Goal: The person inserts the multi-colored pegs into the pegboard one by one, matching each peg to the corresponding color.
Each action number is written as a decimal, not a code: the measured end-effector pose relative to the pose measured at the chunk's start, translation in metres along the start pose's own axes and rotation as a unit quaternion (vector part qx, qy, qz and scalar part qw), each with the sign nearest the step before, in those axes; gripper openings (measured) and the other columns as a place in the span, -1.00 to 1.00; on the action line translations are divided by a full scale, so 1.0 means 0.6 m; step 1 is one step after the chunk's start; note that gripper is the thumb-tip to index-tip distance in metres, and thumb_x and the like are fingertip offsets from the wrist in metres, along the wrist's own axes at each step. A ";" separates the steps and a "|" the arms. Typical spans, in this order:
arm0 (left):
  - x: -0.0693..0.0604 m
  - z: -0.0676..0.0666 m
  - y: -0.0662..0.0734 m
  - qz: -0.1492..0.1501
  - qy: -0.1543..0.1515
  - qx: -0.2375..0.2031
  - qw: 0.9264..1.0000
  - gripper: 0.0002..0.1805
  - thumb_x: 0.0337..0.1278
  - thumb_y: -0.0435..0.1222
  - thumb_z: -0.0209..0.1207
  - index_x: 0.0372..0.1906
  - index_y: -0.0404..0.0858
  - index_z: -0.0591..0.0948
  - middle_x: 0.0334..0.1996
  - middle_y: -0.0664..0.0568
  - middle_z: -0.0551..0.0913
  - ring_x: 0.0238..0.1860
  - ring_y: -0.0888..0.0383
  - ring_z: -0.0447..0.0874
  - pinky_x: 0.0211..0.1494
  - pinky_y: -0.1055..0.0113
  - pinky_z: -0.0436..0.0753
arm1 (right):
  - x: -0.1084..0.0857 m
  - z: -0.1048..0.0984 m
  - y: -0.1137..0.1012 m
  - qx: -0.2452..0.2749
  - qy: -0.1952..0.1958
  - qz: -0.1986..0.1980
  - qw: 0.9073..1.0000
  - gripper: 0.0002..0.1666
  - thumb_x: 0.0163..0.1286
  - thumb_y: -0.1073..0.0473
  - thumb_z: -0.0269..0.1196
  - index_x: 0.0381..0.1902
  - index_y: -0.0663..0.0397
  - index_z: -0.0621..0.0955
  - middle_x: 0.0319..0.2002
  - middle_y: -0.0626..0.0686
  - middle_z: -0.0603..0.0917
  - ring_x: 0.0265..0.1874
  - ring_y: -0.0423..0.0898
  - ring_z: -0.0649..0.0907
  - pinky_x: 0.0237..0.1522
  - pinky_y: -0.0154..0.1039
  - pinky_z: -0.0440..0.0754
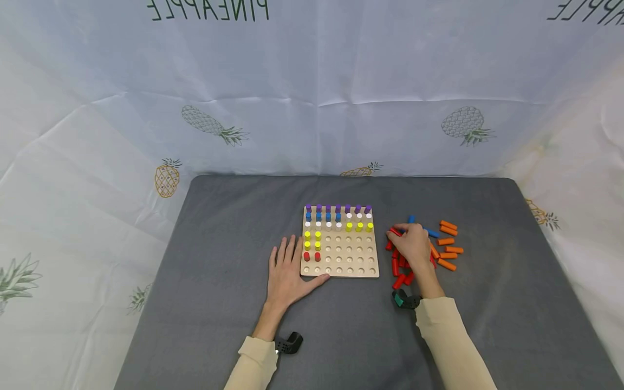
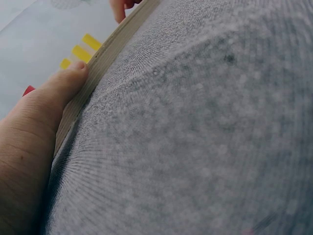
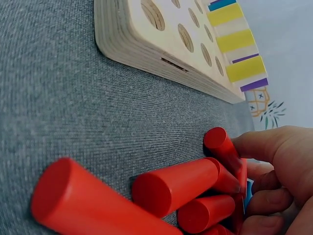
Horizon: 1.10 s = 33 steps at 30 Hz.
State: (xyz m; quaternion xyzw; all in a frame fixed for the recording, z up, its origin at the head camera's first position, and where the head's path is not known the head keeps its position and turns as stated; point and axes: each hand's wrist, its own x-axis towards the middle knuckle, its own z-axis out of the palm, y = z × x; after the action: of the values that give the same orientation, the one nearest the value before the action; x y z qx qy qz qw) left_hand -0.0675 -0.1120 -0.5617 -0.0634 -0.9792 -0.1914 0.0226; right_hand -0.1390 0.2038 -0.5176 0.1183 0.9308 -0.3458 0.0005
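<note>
Pegboard (image 1: 333, 275) flat on grey desk (image 1: 234, 238), upper rows filled with purple, blue, white and yellow pegs; two red at lower left. Left hand (image 1: 286, 279) lies along its left edge, fingers straight and spread, gripping nothing, thumb at near edge. Right hand (image 1: 414, 246), right of board: fingers curled, nearly closed, pinching a red peg (image 3: 221, 143) at the pile of loose red pegs (image 1: 395, 267). Orange pegs (image 1: 448, 255) lie just beyond.

Reversed lettering (image 1: 208, 10) on the pale backdrop cloth (image 1: 317, 59) reads "PINEAPPLE", apparently repeated, cropped, at upper right.
</note>
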 end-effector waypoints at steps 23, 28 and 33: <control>0.000 0.002 0.001 0.000 0.003 0.003 1.000 0.32 -0.17 0.55 0.18 0.66 -0.08 0.09 0.63 -0.10 0.18 0.67 -0.13 0.02 0.69 -0.18 0.00 | -0.005 0.000 -0.005 -0.002 0.027 -0.021 0.999 -0.60 0.31 0.07 0.41 0.00 0.21 0.77 -0.84 -0.09 0.33 -0.87 -0.16 0.32 -0.80 -0.34 0.20; -0.001 0.002 0.000 0.008 0.017 0.002 1.000 0.31 -0.16 0.54 0.19 0.64 -0.12 0.14 0.61 -0.12 0.22 0.65 -0.15 0.06 0.67 -0.19 0.05 | -0.012 -0.003 -0.015 0.000 0.030 -0.025 0.999 -0.59 0.32 0.05 0.41 0.02 0.20 0.77 -0.84 -0.09 0.32 -0.87 -0.16 0.30 -0.80 -0.34 0.19; -0.002 0.002 0.000 0.013 0.028 0.000 1.000 0.31 -0.17 0.55 0.18 0.62 -0.14 0.17 0.60 -0.13 0.24 0.64 -0.16 0.10 0.65 -0.21 0.08 | -0.019 -0.008 -0.027 0.011 0.042 -0.040 0.998 -0.62 0.31 0.06 0.44 0.00 0.16 0.78 -0.86 -0.09 0.29 -0.89 -0.15 0.26 -0.80 -0.34 0.16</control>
State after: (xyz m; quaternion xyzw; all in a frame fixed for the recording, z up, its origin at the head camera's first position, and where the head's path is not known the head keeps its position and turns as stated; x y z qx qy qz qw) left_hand -0.0667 -0.1118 -0.5631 -0.0706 -0.9774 -0.1925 0.0526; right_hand -0.1314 0.1921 -0.5027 0.0954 0.9301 -0.3506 -0.0536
